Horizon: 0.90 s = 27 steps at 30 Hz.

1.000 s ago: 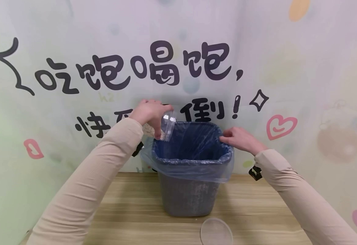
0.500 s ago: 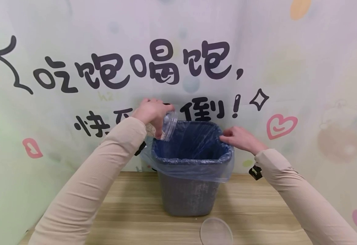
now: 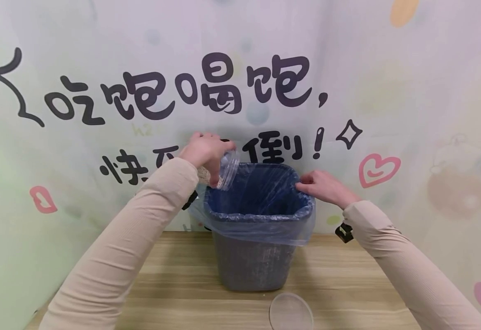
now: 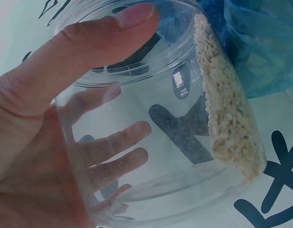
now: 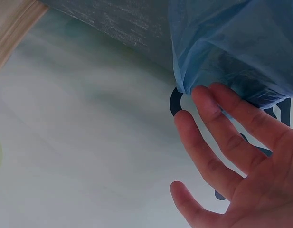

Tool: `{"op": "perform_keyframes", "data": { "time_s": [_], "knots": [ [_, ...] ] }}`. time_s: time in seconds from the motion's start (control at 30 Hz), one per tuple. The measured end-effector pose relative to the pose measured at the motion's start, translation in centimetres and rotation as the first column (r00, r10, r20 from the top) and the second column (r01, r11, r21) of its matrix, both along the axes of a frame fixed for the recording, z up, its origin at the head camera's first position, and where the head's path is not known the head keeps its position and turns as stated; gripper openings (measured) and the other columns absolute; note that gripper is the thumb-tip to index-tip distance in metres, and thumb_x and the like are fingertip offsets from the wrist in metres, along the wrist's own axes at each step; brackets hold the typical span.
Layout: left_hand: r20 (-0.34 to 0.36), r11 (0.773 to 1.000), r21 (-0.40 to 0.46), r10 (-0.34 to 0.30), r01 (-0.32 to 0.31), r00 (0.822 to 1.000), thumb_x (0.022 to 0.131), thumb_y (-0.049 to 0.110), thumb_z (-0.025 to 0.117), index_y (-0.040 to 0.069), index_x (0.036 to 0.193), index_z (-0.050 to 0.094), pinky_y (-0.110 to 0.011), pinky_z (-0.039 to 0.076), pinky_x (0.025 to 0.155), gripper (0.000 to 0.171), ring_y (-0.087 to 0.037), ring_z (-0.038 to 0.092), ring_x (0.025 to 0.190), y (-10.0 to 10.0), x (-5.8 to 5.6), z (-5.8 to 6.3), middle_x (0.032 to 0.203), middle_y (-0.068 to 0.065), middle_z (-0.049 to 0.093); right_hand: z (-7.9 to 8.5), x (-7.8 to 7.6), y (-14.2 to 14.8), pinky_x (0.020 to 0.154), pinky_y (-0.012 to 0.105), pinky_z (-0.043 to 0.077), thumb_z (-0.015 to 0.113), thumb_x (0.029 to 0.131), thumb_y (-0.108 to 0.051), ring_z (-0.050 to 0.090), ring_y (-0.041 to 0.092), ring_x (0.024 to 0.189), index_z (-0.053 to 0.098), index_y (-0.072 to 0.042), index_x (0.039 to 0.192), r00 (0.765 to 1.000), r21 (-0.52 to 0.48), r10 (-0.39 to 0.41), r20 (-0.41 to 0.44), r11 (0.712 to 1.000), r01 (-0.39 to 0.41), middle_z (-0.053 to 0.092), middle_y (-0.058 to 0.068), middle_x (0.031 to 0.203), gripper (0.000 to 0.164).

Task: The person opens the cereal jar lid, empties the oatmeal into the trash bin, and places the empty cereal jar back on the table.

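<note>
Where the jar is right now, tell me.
In the head view, the jar is just left of centre, tilted in the left hand, its mouth at the left rim of the bin.

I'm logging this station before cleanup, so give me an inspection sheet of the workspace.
Surface: wood-grain table, bin standing upright on it.
Job's things: clear jar tilted, mouth over the bin's left edge, pale flakes along its lower side; blue liner folded over the bin's rim.
Clutter: clear round disc in front of the bin, perhaps the jar's lid.
Grips: left grip holds the jar; right grip touches the liner at the rim, pinching unclear.
Cables: nothing seen.
Surroundings: pale wall with dark lettering behind.
</note>
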<state>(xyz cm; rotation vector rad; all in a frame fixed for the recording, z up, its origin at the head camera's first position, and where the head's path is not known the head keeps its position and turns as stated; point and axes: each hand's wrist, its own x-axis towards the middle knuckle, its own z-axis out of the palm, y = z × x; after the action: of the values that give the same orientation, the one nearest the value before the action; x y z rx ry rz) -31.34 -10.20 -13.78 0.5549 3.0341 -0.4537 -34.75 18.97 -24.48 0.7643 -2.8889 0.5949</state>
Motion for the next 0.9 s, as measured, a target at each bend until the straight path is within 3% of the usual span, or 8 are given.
{"op": "perform_keyframes", "data": {
  "time_s": [0.73,0.9],
  "knots": [
    [-0.042,0.995,-0.095,0.028,-0.031,0.999,0.061,0.033,0.09,0.027,0.146,0.036,-0.048,0.03,0.101,0.101,-0.032,0.04,0.122,1.1,0.3,-0.4,0.136,-0.012,0.046,-0.1,0.1,0.1,0.062,0.034,0.042,0.054,0.095,-0.026,0.052,0.018,0.067,0.067,-0.003,0.086,1.0,-0.004,0.006,-0.005,1.0,-0.006,0.059,0.001,0.072,0.027],
    [-0.049,0.994,-0.099,0.03,-0.035,0.998,0.06,0.03,0.09,0.027,0.147,0.036,-0.047,0.03,0.101,0.102,-0.031,0.04,0.119,1.3,0.4,-0.5,0.136,-0.012,0.046,-0.1,0.1,0.1,0.067,0.036,0.046,0.053,0.095,-0.026,0.056,0.02,0.072,0.069,0.0,0.096,1.0,-0.007,-0.001,0.0,1.0,0.001,0.065,0.004,0.081,0.031]
  ]
}}
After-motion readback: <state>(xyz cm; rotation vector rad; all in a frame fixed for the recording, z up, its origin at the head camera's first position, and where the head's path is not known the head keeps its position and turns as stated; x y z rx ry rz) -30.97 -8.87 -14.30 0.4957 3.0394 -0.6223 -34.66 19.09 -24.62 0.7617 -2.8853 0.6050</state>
